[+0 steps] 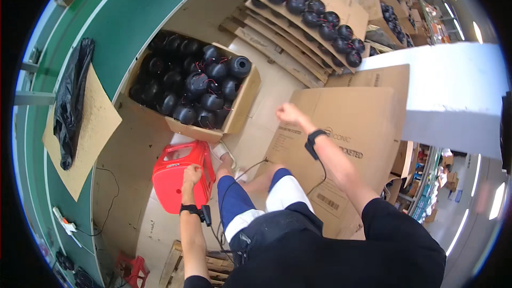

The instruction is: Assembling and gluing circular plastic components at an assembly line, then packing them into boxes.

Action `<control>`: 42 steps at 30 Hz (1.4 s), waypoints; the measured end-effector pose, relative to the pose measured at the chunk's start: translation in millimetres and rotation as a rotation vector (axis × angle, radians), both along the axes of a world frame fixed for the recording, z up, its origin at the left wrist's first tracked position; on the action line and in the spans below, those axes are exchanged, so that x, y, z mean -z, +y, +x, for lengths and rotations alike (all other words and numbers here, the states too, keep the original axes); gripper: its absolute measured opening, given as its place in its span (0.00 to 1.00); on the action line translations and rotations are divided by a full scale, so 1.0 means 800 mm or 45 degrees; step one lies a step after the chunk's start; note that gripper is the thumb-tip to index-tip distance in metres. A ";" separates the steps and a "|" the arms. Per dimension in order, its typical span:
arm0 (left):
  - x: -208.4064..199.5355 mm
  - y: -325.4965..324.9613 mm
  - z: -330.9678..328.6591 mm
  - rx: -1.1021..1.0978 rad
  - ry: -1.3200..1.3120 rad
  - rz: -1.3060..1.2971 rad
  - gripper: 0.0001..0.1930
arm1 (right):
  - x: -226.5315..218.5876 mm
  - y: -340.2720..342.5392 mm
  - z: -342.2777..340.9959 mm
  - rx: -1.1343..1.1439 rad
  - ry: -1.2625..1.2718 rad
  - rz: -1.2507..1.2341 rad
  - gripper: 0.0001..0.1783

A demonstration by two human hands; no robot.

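Note:
My left hand point(192, 173) is curled closed above the red plastic stool point(173, 181), with nothing showing in it. My right hand point(289, 113) makes a fist in the air at the left edge of a large flattened cardboard sheet point(341, 122); nothing shows in that one either. Beyond both hands stands an open cardboard box point(242, 104) full of black round ball-like housings point(197, 82), some with thin red wires and openings. Each wrist wears a black strap with a small device and a cable.
To the left runs a green workbench point(120, 16) with a brown board point(93, 122) and a black plastic bag point(74, 101) on it. More black balls point(314, 13) sit on stacked cardboard on a wooden pallet point(282, 53). Cables hang near my legs; a white surface point(458, 90) stands right.

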State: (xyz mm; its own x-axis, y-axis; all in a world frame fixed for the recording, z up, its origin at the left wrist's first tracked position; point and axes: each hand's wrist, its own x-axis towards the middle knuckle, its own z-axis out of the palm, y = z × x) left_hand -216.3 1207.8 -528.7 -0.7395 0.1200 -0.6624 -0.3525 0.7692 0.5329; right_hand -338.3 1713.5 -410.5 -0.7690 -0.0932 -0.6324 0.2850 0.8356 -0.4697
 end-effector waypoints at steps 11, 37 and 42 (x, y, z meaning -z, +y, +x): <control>0.180 0.217 -0.048 -0.917 0.057 0.823 0.25 | 0.373 0.015 -0.135 1.203 -0.353 -0.382 0.36; 0.357 0.092 -0.350 -1.419 0.412 -0.007 0.09 | 0.547 -0.269 -0.444 0.836 0.610 -0.763 0.22; 0.450 0.156 -0.616 -1.281 0.157 0.898 0.31 | 0.577 -0.148 -0.786 0.458 0.509 -0.253 0.43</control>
